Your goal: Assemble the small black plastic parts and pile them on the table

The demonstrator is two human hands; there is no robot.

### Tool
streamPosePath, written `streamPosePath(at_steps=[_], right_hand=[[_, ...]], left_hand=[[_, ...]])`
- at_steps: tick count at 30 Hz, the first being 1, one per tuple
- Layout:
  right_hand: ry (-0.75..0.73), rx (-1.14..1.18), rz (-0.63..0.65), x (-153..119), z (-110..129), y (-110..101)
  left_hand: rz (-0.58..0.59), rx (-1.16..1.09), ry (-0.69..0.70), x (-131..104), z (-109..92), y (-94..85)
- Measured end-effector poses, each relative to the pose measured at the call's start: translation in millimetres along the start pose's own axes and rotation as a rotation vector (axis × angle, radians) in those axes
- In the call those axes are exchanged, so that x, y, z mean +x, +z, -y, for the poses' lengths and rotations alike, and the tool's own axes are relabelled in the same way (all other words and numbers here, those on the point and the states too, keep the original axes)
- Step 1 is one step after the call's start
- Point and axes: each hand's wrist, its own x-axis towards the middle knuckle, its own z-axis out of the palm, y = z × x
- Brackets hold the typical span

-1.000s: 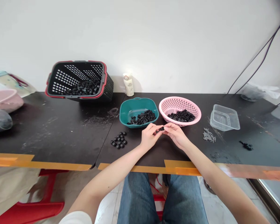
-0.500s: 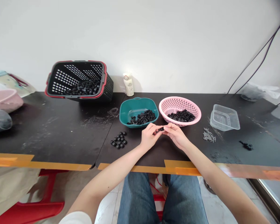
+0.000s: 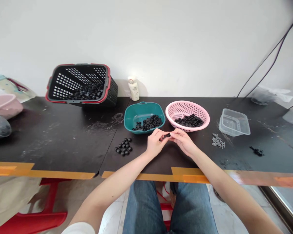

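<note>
Between the fingertips of both hands is a small black round part (image 3: 168, 135), partly hidden by the fingers. My left hand (image 3: 155, 142) pinches it from the left, and my right hand (image 3: 183, 140) pinches it from the right. The hands meet just above the table's front half. Beyond them stand a teal basin (image 3: 130, 117) with many small black parts and a pink perforated basket (image 3: 201, 112) with more black parts. Left of my left hand lies a group of black round caps (image 3: 123, 146) on the table.
A dark crate with red trim (image 3: 109, 89) leans at the back left, holding black parts. Near it stands a white bottle (image 3: 133, 89). To the right are a clear plastic tub (image 3: 234, 123), a pile of grey pins (image 3: 218, 141) and a small black heap (image 3: 257, 151).
The view has shifted very slightly. Both hands keep their pinch on the small black part in nearly the same place.
</note>
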Motion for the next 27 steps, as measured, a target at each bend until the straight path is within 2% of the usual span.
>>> streamPosePath(at_steps=[18, 27], right_hand=[[-0.037, 0.043, -0.019, 2.6, -1.4, -3.8], [-0.036, 0.006, -0.040, 0.6, -0.9, -1.4]], left_hand=[[0.092, -0.005, -0.036, 2.4, -4.1, -2.8], [-0.016, -0.023, 0.024, 1.6, -2.7, -4.3]])
